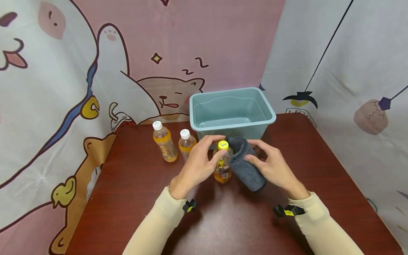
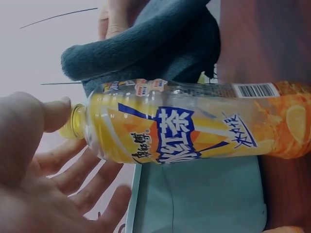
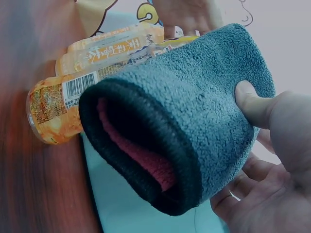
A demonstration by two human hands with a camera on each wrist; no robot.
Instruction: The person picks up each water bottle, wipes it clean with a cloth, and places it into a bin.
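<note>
A tea bottle (image 2: pixel 170 121) with a yellow cap (image 1: pixel 223 145) stands upright in front of the bin. My left hand (image 1: pixel 199 159) is at its top, thumb against the cap and the other fingers curved behind it. My right hand (image 1: pixel 274 164) holds a grey plush towel (image 3: pixel 194 97), thumb on the near side and fingers behind. The towel is folded into a loose tube, tilted, with a dark edge and a reddish inside showing in the right wrist view. In the head view its upper end is right beside the tea bottle.
A light teal plastic bin (image 1: pixel 232 125) sits at the back of the brown table (image 1: pixel 127 198). Left of the hands stand two orange drink bottles with white caps, the outer bottle (image 1: pixel 165 145) and the nearer bottle (image 1: pixel 187 143), partly hidden by my left hand. Printed cloth (image 1: pixel 229 42) hangs behind.
</note>
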